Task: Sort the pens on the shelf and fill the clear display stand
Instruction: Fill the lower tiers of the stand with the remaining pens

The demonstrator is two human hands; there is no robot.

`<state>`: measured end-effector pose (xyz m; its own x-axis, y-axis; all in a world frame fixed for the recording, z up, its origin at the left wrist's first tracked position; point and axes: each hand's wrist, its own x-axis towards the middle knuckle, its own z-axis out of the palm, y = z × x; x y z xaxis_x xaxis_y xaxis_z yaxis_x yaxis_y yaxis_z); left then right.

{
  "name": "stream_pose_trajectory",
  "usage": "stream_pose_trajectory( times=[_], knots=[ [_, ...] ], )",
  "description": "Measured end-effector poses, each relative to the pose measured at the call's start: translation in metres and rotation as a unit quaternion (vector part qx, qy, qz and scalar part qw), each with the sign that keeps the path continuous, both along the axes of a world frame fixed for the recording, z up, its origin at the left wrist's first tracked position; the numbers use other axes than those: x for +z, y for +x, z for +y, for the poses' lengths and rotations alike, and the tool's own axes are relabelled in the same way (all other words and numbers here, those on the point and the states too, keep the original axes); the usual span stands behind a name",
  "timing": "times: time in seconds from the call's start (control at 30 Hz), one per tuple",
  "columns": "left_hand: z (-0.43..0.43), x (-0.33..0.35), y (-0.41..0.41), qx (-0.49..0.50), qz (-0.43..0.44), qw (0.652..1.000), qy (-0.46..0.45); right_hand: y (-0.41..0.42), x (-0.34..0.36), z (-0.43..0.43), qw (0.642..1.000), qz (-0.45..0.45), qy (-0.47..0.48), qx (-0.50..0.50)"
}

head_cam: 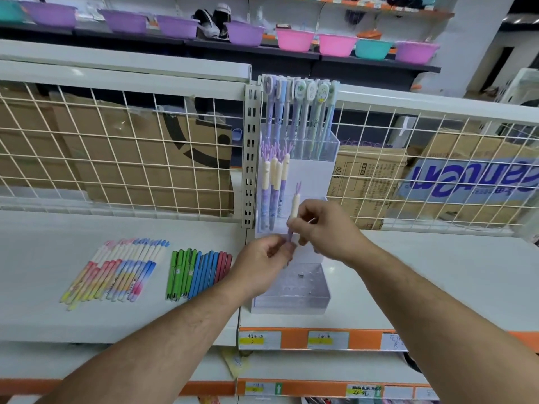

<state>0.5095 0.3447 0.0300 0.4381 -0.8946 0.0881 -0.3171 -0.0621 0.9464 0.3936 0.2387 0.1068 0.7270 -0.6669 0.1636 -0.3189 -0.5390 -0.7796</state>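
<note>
**Since the pen is light and slim, take it by the barrel, not the ears**

Your biggest surface is the white shelf [43, 258], and the clear display stand [291, 298] sits on it against the wire backing. The stand rises in steps. Its top step holds tall pens with oval toppers [300, 112], the middle step holds lavender pens with cream caps [274, 182], and the front step shows holes with no pens standing in them.

Left of the stand lie two flat rows: pastel pens [116, 272], then green, blue and red pens [198, 269].

Both your hands are closed on one lavender pen [294, 211], held nearly upright in front of the middle step. Your left hand [262, 263] pinches the bottom of the barrel and your right hand [326, 228] pinches it a little higher, just under the cream cap.

Expect the pen to weigh almost nothing and to be stiff along the barrel. Smooth plastic is likely to slip in a loose pinch. The thin ears at the tip look like the weakest part, so keep your fingers off them. Grip mid-barrel, guide the point into a hole, and push gently: the stand is probably light enough to slide.
</note>
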Motion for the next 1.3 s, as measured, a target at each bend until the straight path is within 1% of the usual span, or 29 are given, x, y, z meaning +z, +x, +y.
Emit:
stream_pose_trajectory(
  times=[0.07, 0.13, 0.2, 0.37, 0.47, 0.53, 0.7, 0.93, 1.13, 1.3],
  knots=[
    [-0.001, -0.005, 0.004, -0.004, -0.131, 0.990, 0.056, 0.003, 0.010, -0.005, 0.998, -0.049, 0.003, -0.036],
    [0.000, -0.010, 0.009, -0.016, -0.227, 0.966, 0.124, 0.006, 0.021, -0.010, 0.994, -0.081, -0.002, -0.073],
    [0.002, -0.014, 0.011, -0.028, -0.262, 0.951, 0.164, 0.011, 0.029, -0.013, 0.991, -0.096, -0.013, -0.096],
    [0.000, -0.011, 0.008, -0.022, -0.318, 0.925, 0.205, 0.027, 0.039, -0.015, 0.986, -0.117, -0.030, -0.114],
    [-0.002, -0.009, 0.008, -0.028, -0.332, 0.916, 0.224, 0.034, 0.042, -0.015, 0.982, -0.117, -0.052, -0.136],
    [-0.001, -0.009, 0.008, -0.034, -0.340, 0.911, 0.233, 0.038, 0.042, -0.017, 0.983, -0.116, -0.051, -0.136],
    [-0.001, -0.009, 0.006, -0.046, -0.371, 0.896, 0.238, 0.045, 0.035, -0.018, 0.990, -0.056, -0.055, -0.114],
    [-0.001, -0.010, 0.007, -0.050, -0.375, 0.895, 0.237, 0.050, 0.028, -0.018, 0.992, 0.011, -0.073, -0.104],
    [0.000, -0.010, 0.006, -0.050, -0.381, 0.893, 0.234, 0.051, 0.024, -0.019, 0.988, 0.023, -0.101, -0.111],
    [0.000, -0.010, 0.006, -0.052, -0.387, 0.889, 0.239, 0.050, 0.021, -0.018, 0.987, 0.035, -0.102, -0.117]
  ],
)
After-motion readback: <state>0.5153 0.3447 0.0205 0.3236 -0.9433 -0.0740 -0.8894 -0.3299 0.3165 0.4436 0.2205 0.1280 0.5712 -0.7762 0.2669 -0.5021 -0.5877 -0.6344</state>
